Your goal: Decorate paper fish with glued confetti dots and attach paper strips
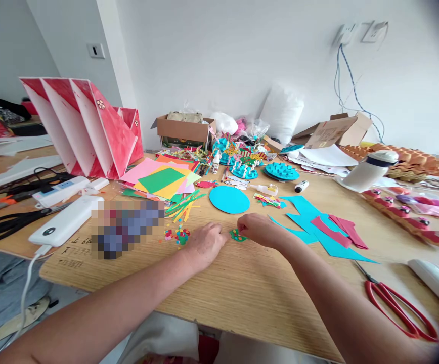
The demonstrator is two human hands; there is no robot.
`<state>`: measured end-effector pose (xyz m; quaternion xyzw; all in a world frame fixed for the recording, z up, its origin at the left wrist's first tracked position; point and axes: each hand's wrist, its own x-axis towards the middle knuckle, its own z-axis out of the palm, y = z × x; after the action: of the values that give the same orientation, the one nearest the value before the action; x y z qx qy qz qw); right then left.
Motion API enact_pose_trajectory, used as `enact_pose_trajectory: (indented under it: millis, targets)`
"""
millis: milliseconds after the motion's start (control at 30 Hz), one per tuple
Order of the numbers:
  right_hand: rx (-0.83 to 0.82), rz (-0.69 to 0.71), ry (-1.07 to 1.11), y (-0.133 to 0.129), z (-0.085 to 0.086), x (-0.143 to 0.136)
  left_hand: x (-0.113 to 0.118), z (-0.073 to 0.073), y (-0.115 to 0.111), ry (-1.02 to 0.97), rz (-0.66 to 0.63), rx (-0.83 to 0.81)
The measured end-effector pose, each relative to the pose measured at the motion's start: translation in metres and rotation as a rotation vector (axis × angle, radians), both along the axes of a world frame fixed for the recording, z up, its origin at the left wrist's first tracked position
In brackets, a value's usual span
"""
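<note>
A small green paper piece (237,234) with yellow and red dots lies flat on the table between my hands. My right hand (259,230) is closed in a pinch just over its right side; whatever the fingertips hold is hidden. On the left, my left hand (206,246) rests on the table with curled fingers, its tips near the green piece's left edge. I cannot make out what is in those fingers. Loose coloured paper dots (181,235) are scattered left of that hand. Beyond both hands lies a blue paper circle (229,199).
Red-handled scissors (397,308) lie at the right front, near blue paper offcuts (303,215) and red paper strips (331,231). Coloured sheets (162,181) are stacked at left, beside thin paper strips (183,206). A glue bottle (268,189) and finished blue paper crafts (281,171) stand farther back.
</note>
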<state>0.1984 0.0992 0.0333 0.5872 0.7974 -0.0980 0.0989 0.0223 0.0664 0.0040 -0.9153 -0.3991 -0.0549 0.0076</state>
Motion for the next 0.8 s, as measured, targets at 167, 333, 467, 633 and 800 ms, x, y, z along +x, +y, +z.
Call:
enact_pose_trajectory:
  millis: [167, 333, 467, 633, 800]
  targets:
    - [-0.01, 0.002, -0.016, 0.0006, 0.0, -0.0008, 0.002, -0.0011, 0.0002, -0.005, 0.007, -0.034]
    - [-0.017, 0.008, -0.026, 0.002, -0.0013, -0.001, 0.0027, -0.0002, -0.0005, -0.004, 0.011, -0.053]
    - [-0.012, 0.002, -0.033, 0.0019, -0.0011, -0.001, 0.0027, 0.0015, -0.001, -0.005, 0.016, -0.073]
    - [-0.01, 0.001, -0.039, 0.0019, -0.001, -0.0014, 0.0027, 0.0024, -0.0014, 0.014, -0.007, -0.039]
    - [-0.008, -0.022, -0.051, 0.0023, -0.0018, -0.0023, 0.0028, 0.0038, -0.0024, 0.021, 0.005, -0.054]
